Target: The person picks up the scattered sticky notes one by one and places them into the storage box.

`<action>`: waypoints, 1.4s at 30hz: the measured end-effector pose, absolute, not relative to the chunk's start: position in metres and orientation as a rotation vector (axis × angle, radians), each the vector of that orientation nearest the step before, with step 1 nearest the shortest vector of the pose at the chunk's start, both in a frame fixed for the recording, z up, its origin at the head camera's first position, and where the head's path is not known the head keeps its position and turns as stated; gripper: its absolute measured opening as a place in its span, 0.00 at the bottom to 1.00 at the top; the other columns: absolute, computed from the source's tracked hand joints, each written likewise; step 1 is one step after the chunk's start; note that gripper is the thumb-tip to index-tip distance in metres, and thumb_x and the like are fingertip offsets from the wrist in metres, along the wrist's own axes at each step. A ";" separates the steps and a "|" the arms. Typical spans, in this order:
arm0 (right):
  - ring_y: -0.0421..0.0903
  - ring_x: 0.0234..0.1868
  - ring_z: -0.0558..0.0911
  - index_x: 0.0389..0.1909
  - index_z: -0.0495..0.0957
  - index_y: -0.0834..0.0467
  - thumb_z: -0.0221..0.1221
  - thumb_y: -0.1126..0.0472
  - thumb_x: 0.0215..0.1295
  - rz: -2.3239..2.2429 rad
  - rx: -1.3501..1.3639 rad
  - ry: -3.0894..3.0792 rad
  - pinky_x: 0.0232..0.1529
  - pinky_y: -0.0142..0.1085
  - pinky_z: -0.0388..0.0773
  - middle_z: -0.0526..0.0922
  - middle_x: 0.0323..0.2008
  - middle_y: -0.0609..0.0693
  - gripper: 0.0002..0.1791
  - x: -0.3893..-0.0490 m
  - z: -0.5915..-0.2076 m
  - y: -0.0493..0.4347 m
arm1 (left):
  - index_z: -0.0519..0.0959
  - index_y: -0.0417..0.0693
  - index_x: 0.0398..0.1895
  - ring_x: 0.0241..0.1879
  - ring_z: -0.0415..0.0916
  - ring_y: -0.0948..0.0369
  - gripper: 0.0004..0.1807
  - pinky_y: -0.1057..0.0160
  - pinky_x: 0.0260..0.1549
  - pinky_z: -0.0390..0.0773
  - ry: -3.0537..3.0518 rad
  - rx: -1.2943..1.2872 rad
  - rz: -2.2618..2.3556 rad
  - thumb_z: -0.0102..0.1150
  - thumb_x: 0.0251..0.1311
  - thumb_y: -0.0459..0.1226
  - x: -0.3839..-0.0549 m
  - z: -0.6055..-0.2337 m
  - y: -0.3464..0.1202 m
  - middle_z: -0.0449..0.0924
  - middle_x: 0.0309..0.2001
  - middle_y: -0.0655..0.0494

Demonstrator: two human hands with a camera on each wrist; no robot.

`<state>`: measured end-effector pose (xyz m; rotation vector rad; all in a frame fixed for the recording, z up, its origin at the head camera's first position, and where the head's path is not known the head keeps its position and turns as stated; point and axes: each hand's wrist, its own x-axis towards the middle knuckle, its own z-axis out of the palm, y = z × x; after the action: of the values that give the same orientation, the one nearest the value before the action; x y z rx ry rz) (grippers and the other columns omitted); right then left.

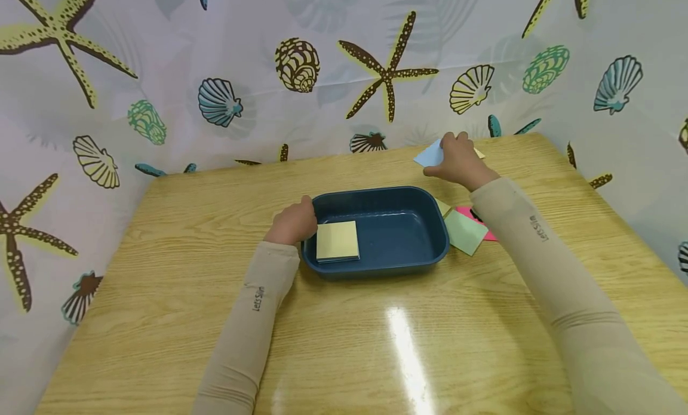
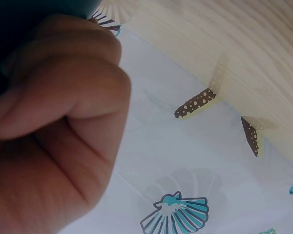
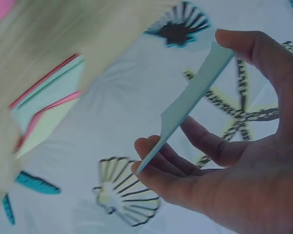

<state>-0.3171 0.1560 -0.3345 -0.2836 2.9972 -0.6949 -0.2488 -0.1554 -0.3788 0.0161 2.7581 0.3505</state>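
Observation:
My left hand [image 1: 294,222] grips the left rim of a dark blue plastic bin [image 1: 398,273], its fingers curled in the left wrist view. Inside the bin, against its left end, lies a small stack of sticky notes with a pale yellow one [image 1: 337,239] on top. Beyond the bin's far right corner, my right hand [image 1: 461,163] pinches a light blue sticky note pad [image 1: 429,155] between thumb and fingertips. In the right wrist view this pad [image 3: 188,100] is held up at a tilt, seen nearly edge-on.
Right of the bin lie a green pad [image 1: 465,232], a pink pad [image 1: 491,236] with a small black mark or object, and a yellowish pad [image 1: 443,206]. Behind the right hand shows a pale yellow piece [image 1: 479,154]. A seashell-print cloth [image 1: 247,39] hangs behind the wooden table [image 1: 215,248].

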 end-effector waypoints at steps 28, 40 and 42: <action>0.52 0.39 0.72 0.45 0.68 0.65 0.68 0.57 0.54 -0.377 -1.167 2.628 0.44 0.42 0.72 0.67 0.43 0.59 0.25 -0.264 -0.327 0.036 | 0.55 0.34 0.69 0.40 0.78 0.50 0.26 0.50 0.43 0.76 2.759 0.031 0.355 0.41 0.71 0.35 -0.245 -0.376 -0.156 0.78 0.50 0.38; 0.50 0.36 0.70 0.44 0.69 0.62 0.69 0.53 0.56 -0.221 -1.248 2.470 0.39 0.40 0.69 0.68 0.43 0.56 0.25 -0.251 -0.338 0.014 | 0.56 0.33 0.68 0.34 0.76 0.52 0.26 0.54 0.35 0.75 2.755 0.040 0.369 0.41 0.71 0.36 -0.252 -0.378 -0.157 0.79 0.45 0.39; 0.49 0.36 0.70 0.43 0.70 0.62 0.70 0.52 0.55 -0.195 -1.260 2.458 0.39 0.39 0.70 0.69 0.42 0.55 0.25 -0.253 -0.344 0.010 | 0.56 0.33 0.68 0.34 0.76 0.51 0.26 0.53 0.35 0.75 2.753 0.035 0.371 0.41 0.71 0.36 -0.252 -0.379 -0.157 0.79 0.44 0.39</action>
<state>-0.2530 0.0101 -0.3441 -1.2604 2.4584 -0.1953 -0.2516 -0.1572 -0.3786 0.0351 2.7532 0.3711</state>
